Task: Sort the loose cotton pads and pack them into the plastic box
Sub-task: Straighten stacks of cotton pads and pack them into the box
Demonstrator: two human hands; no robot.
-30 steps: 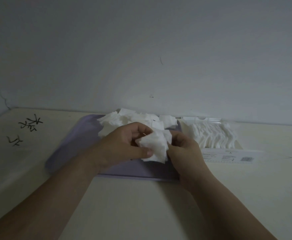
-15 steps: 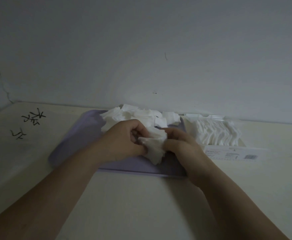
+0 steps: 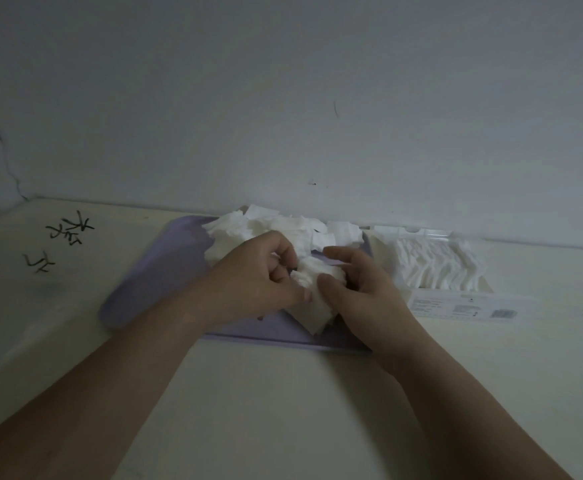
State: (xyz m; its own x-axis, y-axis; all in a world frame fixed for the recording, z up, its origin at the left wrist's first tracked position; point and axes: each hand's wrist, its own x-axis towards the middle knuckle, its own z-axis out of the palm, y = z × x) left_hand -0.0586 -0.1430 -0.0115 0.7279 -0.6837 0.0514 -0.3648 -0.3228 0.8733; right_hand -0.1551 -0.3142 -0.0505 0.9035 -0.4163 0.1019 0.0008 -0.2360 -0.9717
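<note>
From the head view, both hands meet over one flat lavender plastic tray (image 3: 144,282) on the pale counter (image 3: 283,403). The left hand (image 3: 255,278) and right hand (image 3: 366,289), fingers curled, each pinch one small bunch of white square cotton pads (image 3: 312,306). Behind lies one loose heap of pads (image 3: 276,225), too many to count. Right of the tray sits one clear plastic box (image 3: 407,232), holding a row of stacked pads (image 3: 435,268).

Dim, flat, grey-blue cast. Wall (image 3: 317,98) brightest just behind tray (image 3: 144,282), falling off to dark corners. Faint soft shadows under tray's near edge. Wide-angle bowing, slight softness.
</note>
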